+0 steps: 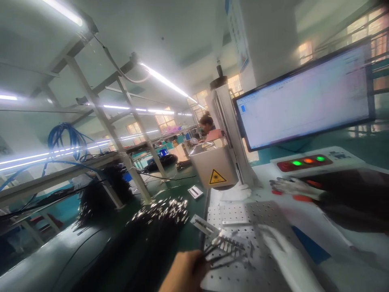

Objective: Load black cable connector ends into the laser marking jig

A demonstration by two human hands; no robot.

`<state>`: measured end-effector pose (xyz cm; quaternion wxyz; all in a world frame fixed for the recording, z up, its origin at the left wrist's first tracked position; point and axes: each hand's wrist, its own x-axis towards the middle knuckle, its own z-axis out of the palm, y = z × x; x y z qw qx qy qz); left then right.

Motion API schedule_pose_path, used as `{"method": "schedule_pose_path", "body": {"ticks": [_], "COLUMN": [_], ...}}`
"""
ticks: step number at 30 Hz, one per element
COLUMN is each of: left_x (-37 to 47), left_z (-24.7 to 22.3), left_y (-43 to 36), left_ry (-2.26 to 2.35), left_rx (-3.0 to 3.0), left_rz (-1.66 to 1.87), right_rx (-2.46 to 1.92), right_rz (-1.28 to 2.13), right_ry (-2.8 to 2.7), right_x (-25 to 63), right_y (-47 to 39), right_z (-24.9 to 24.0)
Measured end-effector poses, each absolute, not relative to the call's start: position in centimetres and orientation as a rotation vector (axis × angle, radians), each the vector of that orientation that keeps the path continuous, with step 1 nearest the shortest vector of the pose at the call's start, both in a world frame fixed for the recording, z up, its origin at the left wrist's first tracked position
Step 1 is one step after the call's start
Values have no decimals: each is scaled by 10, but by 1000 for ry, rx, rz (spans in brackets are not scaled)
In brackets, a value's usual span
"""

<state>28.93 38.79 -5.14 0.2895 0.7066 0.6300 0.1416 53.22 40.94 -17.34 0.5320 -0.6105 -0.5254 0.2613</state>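
Over a perforated metal plate, a bare left hand pinches thin black cords by a metal holder. The cords look light and limp, probably best gripped near their ends, where they bend least. What appears to be the right hand, white-gloved, blurs near the plate's right side; its grip cannot be told.

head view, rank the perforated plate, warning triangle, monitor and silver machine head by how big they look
1. Monitor
2. Perforated plate, partly covered and cut off by the frame
3. Silver machine head
4. Warning triangle
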Motion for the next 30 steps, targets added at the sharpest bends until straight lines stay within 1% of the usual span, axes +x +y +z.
{"method": "schedule_pose_path", "body": {"ticks": [2, 4, 5, 7, 9, 10, 12, 13, 15, 19, 24, 26, 30], "left_x": [277, 269, 268, 272, 280, 285, 291, 294, 298, 300, 305, 310, 315], "left_z": [-7, 23, 27, 10, -35, -61, -111, -130, -153, -155, -148, -147, -149], "left_y": [394, 399, 401, 402, 404, 405, 406, 407, 408, 409, 402, 399, 396], "left_ry": [2006, 2116, 2095, 1976, 1878, 1880, 1776, 1738, 1668, 1639, 1786, 1834, 1914], "left_rx": [2085, 2228, 2253, 2156, 1862, 1679, 1497, 1434, 1358, 1296, 1392, 1455, 1458], "left_rz": [242, 190, 202, 314, 479, 540, 614, 631, 657, 725, 703, 664, 613], "right_rx": [-1510, -1550, -1570, -1607, -1633, -1628, -1616, -1625, -1659, -1710, -1688, -1643, -1507], "right_rz": [606, 585, 579, 601, 609, 581, 481, 426, 393, 430, 260, 198, 77], "right_ry": [-1337, -1472, -1543, -1692, -1874, -1965, -2084, -2103, -2127, -2191, -2277, -2315, -2370], "right_x": [537, 539, 538, 534, 528, 526, 522, 522, 522, 524, 521, 521, 527], "right_y": [410, 414, 417, 426, 435, 439, 445, 446, 447, 443, 435, 434, 436], "right_z": [-179, -186, -190, -199, -207, -211, -218, -221, -224, -215, -195, -195, -211]}}
